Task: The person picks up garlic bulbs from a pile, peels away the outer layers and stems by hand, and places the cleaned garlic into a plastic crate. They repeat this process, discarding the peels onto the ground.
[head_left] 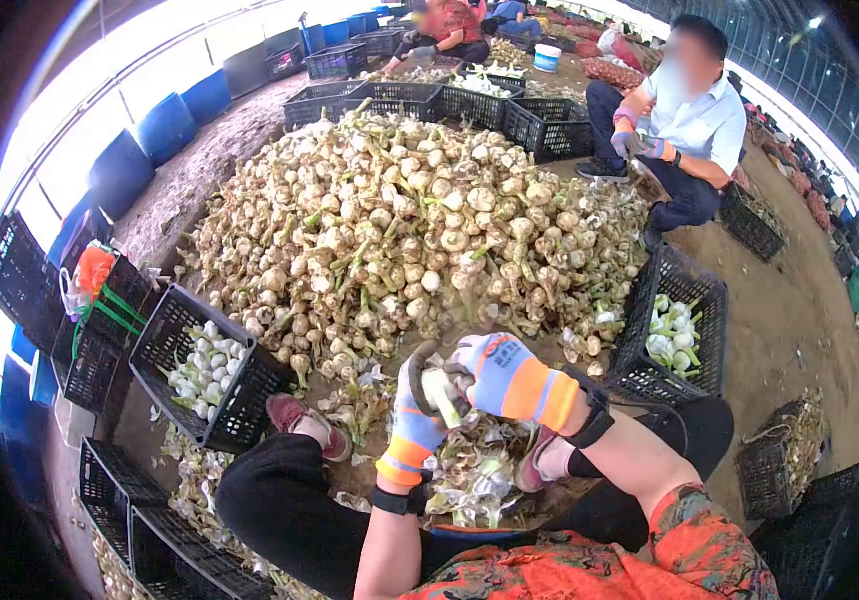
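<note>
A single garlic (441,393), white and pale green, sits between your gloved hands, above the peelings (479,480) and in front of the great heap (429,220). The fingers of your left hand (414,415) are curled closed around its side; those of your right hand (509,378) are bent in, nearly closed, at its upper part, its cut stalk end slanting down toward you. Dark printing marks the back of your right glove, too blurred to read. Your left forearm rises from below, fingers upward; your right reaches in from the right, back of the hand up, fingers pointing left. Each wrist wears a black band. Cleaned white garlic lies in the left crate (274,385), tilted beside your shoe (309,425), and in the right crate (717,305), near your knee. Beyond the heap, a co-worker (694,125) in a pale shirt crouches, gloved hands close together.
</note>
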`<state>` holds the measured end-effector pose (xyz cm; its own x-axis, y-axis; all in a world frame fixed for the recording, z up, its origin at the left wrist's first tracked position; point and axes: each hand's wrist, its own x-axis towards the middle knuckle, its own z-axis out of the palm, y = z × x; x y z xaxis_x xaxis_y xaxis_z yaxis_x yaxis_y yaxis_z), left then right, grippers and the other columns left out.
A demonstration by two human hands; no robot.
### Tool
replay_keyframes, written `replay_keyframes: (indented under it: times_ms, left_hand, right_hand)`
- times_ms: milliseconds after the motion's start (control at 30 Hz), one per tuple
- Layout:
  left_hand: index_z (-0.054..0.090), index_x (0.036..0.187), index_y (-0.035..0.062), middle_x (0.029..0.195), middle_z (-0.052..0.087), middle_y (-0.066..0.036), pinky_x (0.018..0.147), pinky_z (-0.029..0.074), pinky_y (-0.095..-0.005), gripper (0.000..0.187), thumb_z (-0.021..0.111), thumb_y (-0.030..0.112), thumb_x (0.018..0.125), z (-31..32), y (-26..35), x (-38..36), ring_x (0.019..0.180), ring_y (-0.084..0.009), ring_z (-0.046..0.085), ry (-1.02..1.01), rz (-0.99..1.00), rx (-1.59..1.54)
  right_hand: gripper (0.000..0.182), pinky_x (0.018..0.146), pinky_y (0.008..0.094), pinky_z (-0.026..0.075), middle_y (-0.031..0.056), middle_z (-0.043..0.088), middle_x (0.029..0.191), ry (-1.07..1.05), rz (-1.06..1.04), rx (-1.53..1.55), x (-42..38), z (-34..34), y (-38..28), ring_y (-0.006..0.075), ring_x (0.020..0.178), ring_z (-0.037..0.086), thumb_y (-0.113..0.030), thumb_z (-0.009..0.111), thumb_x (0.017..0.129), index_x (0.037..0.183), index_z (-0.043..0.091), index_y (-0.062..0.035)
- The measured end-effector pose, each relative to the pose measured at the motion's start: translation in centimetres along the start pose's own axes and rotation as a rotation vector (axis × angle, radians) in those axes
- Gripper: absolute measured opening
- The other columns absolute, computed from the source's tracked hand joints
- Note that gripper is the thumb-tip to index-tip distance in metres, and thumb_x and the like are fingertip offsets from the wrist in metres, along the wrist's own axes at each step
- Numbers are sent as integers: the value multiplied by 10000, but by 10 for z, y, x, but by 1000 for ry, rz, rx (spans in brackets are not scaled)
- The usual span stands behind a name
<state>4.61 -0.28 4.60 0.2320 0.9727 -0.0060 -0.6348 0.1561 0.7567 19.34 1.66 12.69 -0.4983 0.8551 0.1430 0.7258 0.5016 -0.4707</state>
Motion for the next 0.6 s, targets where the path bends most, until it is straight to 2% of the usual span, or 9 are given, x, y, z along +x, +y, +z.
replay_keyframes:
  times_ms: [67,133,200,267,367,433,467,533,600]
  left_hand:
    - [365,1276,36,1072,550,-70,802,496,-321,393,447,101,898,-12,-10,4,901,-179,574,-21,-45,-161]
    - [375,1265,37,1106,531,-70,806,493,-317,374,434,82,899,-9,-14,3,930,-183,564,-13,259,462]
    - [390,1247,40,1128,518,-77,808,493,-305,373,457,61,880,-8,-13,1,970,-190,547,-34,302,533]
    - [344,1268,37,1099,472,-81,831,476,-293,636,669,13,721,-10,-12,-1,959,-173,517,21,280,299]
    - [402,1208,26,1114,515,-122,820,504,-333,490,636,10,778,-12,-4,6,971,-206,549,184,183,-11]
    - [429,1172,10,1087,559,-128,790,517,-322,443,645,15,785,-11,-3,5,946,-216,578,279,315,232]
    - [485,1162,2,1078,592,-126,792,505,-298,340,592,38,842,-9,-5,2,906,-192,599,316,295,102]
    - [524,1128,-24,1080,586,-128,791,508,-298,341,635,36,811,-20,-15,6,926,-176,587,472,241,44]
    - [531,1135,-30,1087,586,-126,798,502,-295,336,626,50,822,-30,-14,3,936,-174,585,412,251,29]
  right_hand:
    - [229,760,391,479,189,603,909,-166,38,-216,5,-6,-10,329,880,593,-177,575,699,877,618,-41]
    - [333,754,391,479,150,603,914,-167,49,-250,7,0,-6,312,857,602,-206,622,652,947,601,-54]
    - [315,753,405,473,158,598,919,-75,59,-211,7,7,-1,319,852,600,-198,617,655,930,597,-46]
    - [269,730,396,471,172,593,879,20,76,-91,7,19,15,324,832,596,-160,617,663,898,592,-31]
    - [286,767,404,473,205,581,896,142,163,283,6,14,16,355,888,573,-195,625,674,883,569,-7]
    - [285,760,406,473,206,579,898,148,104,237,1,19,7,357,878,572,-200,624,677,879,566,-7]
    - [285,752,408,473,208,576,899,154,47,191,-2,23,1,359,869,570,-204,623,680,875,562,-6]
    - [284,750,407,473,208,574,919,170,102,102,-3,29,-4,362,869,567,-211,618,682,870,554,-9]
    - [309,756,413,471,209,571,941,220,175,86,4,38,11,367,884,565,-226,628,666,881,555,-16]
